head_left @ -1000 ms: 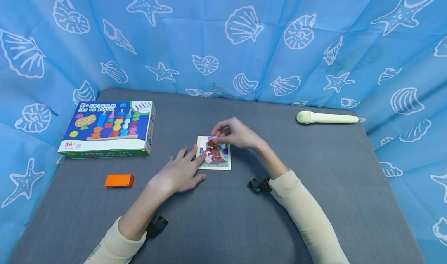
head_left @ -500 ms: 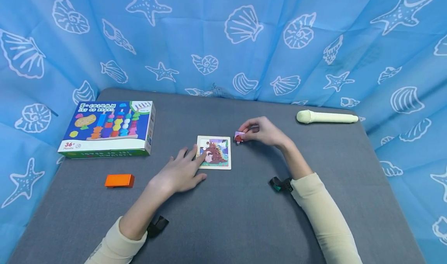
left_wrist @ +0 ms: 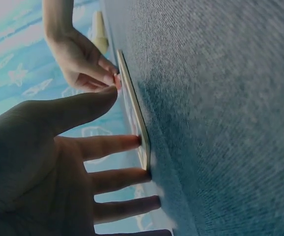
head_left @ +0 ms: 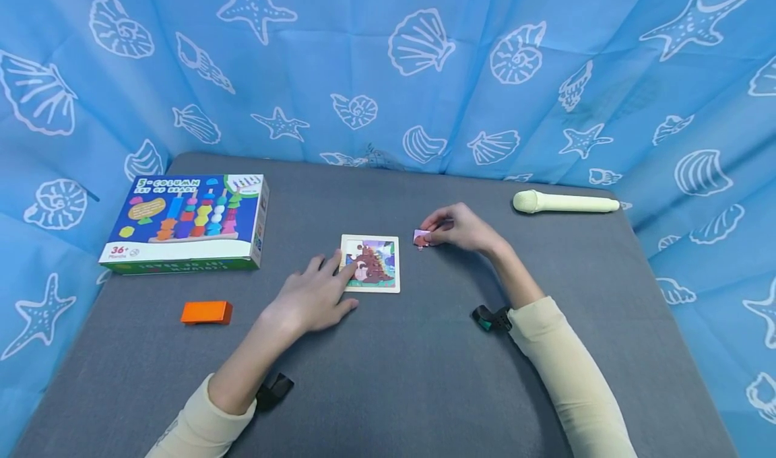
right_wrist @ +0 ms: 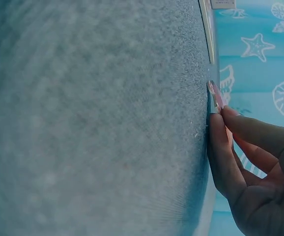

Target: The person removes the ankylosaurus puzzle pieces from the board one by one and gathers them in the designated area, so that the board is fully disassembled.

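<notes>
A small square jigsaw puzzle [head_left: 377, 268] with a brown dinosaur picture lies in its pale frame at the middle of the table. Its upper left corner shows bare tray where a piece is out. My left hand [head_left: 312, 295] is spread flat, fingertips on the puzzle's left side; in the left wrist view the straight fingers [left_wrist: 113, 181] reach its edge. To the right of the frame, my right hand [head_left: 463, 229] pinches a purple and reddish-brown puzzle piece [head_left: 421, 238] between thumb and fingers. The right wrist view shows this piece [right_wrist: 215, 96] close over the cloth.
A bead-set box [head_left: 184, 222] lies at the back left, with an orange block [head_left: 207, 312] in front of it. At the back right is a pale green microphone-shaped stick [head_left: 565, 202]. A blue shell-print curtain [head_left: 364, 60] hangs behind the grey table.
My right hand has lifted the puzzle piece out of the frame's upper left and carried it to the right, beside the frame. The left hand has stayed on the puzzle.
</notes>
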Demonstrator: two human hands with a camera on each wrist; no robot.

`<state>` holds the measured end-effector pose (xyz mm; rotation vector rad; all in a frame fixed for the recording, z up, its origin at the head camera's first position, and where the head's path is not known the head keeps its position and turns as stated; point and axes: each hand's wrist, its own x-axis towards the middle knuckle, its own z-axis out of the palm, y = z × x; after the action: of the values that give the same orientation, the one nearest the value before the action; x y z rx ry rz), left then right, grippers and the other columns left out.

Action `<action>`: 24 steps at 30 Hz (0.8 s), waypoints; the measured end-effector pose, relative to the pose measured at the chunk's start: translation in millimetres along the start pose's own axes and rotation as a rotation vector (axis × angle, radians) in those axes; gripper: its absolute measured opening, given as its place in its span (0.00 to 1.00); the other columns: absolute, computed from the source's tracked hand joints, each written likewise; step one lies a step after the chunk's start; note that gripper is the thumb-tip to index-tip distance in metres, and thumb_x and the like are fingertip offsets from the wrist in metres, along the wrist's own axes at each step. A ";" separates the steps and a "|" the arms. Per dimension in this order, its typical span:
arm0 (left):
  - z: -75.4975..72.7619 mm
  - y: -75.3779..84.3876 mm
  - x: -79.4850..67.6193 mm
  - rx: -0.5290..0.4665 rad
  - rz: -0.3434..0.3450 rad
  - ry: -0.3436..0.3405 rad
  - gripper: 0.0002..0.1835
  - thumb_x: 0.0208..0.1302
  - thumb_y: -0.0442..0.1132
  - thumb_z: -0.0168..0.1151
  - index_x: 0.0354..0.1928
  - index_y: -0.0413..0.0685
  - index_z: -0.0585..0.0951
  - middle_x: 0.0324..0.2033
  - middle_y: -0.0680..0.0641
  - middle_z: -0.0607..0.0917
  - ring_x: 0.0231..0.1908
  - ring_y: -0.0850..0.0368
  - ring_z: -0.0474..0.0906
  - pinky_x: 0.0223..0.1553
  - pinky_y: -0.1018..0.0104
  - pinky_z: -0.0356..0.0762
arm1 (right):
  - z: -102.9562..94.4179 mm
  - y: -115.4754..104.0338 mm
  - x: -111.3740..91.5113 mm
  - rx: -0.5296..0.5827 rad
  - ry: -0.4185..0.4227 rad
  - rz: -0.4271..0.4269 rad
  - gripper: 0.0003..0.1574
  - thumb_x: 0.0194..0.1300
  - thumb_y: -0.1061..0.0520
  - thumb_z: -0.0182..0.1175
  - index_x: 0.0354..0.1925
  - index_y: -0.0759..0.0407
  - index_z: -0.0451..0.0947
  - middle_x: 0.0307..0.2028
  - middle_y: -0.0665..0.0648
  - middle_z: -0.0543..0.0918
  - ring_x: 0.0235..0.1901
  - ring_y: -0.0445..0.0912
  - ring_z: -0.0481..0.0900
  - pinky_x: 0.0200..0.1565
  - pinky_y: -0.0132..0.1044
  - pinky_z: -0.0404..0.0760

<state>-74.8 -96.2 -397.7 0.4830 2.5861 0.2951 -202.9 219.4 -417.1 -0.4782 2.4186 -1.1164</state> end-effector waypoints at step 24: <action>14.7 14.0 5.5 0.030 0.176 0.044 0.41 0.81 0.58 0.59 0.87 0.52 0.60 0.89 0.44 0.52 0.88 0.39 0.48 0.83 0.31 0.58 | 35.7 -38.6 21.8 0.100 -0.092 -0.112 0.14 0.72 0.64 0.70 0.54 0.65 0.89 0.47 0.63 0.92 0.40 0.42 0.87 0.43 0.31 0.85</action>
<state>-68.0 -79.5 -408.6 0.7243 2.5983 0.3300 -198.1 162.9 -413.1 -0.6240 2.2687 -1.2282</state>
